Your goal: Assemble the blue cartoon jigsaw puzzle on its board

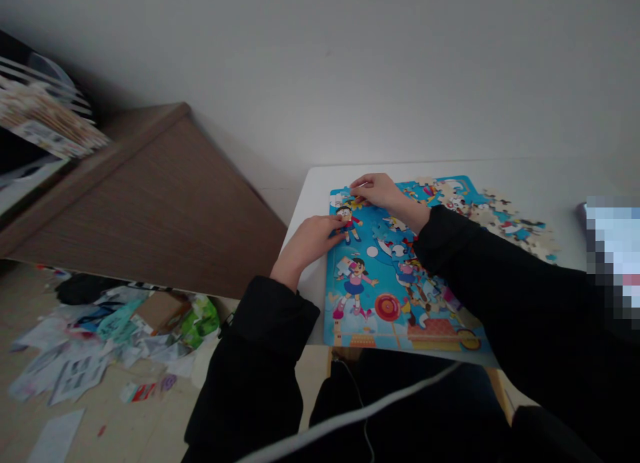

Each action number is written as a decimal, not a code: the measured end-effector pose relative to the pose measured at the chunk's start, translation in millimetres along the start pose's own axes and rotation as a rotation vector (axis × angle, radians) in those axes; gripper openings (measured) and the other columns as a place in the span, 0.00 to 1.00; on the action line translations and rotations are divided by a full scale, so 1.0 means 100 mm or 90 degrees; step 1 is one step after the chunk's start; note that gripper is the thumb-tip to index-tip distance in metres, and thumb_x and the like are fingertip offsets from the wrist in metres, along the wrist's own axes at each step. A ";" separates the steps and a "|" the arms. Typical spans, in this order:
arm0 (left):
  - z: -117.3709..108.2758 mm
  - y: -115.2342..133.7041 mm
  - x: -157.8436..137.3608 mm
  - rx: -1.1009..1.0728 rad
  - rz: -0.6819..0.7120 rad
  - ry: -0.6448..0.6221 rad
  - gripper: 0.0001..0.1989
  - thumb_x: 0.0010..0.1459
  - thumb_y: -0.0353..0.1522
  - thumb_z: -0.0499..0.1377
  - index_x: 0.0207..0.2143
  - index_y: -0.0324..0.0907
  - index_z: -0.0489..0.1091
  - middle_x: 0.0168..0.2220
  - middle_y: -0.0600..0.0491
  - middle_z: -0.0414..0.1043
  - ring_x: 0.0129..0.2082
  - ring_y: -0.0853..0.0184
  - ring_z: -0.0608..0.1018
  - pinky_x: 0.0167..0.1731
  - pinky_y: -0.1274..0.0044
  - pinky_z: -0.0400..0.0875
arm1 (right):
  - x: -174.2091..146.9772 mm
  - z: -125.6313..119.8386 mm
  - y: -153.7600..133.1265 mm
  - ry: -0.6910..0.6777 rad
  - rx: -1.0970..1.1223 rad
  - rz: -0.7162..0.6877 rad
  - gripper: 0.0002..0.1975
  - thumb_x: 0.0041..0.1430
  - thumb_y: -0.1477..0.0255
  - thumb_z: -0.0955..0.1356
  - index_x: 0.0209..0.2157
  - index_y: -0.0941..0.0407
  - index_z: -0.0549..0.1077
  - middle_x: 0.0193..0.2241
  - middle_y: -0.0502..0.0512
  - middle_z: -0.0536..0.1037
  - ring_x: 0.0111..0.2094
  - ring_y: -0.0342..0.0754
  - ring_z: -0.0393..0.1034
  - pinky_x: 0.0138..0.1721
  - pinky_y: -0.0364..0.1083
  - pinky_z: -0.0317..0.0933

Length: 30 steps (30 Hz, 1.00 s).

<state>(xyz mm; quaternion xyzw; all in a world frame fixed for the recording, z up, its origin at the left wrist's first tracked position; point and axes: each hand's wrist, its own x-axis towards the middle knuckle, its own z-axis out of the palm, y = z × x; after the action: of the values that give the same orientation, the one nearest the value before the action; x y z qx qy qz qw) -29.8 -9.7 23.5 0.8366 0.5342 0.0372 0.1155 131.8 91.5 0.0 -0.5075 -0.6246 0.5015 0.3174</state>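
Note:
A blue cartoon jigsaw puzzle (367,276) lies on a white table, its left side largely joined and showing printed characters. My right hand (380,191) is over the upper left corner, thumb and fingertips pinched together at a small bluish puzzle piece (346,190) by the top edge. My left hand (315,239) rests across the puzzle's left edge, fingers stretched over the upper character and thumb slightly apart. Loose puzzle pieces (520,226) are scattered right of the board, and others lie heaped on its middle, partly behind my right sleeve.
The white table (320,183) stands against a grey wall. A brown wooden cabinet (150,203) is at its left, with a bundle of cotton swabs (45,119) on top. Bags and papers (125,323) litter the floor. A white cable (360,413) crosses in front of my lap.

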 end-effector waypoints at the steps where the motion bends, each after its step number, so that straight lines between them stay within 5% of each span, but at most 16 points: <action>1: 0.00 0.01 0.00 0.003 -0.003 0.002 0.15 0.61 0.33 0.56 0.50 0.42 0.72 0.52 0.46 0.73 0.52 0.56 0.75 0.52 0.65 0.68 | 0.00 0.00 0.01 0.005 0.017 0.002 0.05 0.52 0.76 0.70 0.34 0.60 0.74 0.27 0.56 0.77 0.27 0.42 0.72 0.27 0.41 0.67; 30: 0.03 0.01 0.00 0.046 0.010 0.019 0.11 0.61 0.32 0.57 0.45 0.42 0.74 0.46 0.48 0.77 0.47 0.59 0.78 0.47 0.69 0.70 | -0.02 0.05 0.03 -0.044 0.059 0.000 0.04 0.49 0.80 0.71 0.27 0.59 0.73 0.20 0.51 0.76 0.23 0.41 0.72 0.29 0.41 0.67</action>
<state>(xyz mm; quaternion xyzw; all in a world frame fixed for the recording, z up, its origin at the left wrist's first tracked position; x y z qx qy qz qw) -28.5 -10.9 20.8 0.8439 0.5301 0.0310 0.0769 129.2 88.0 -4.3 -0.4746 -0.6114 0.5470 0.3191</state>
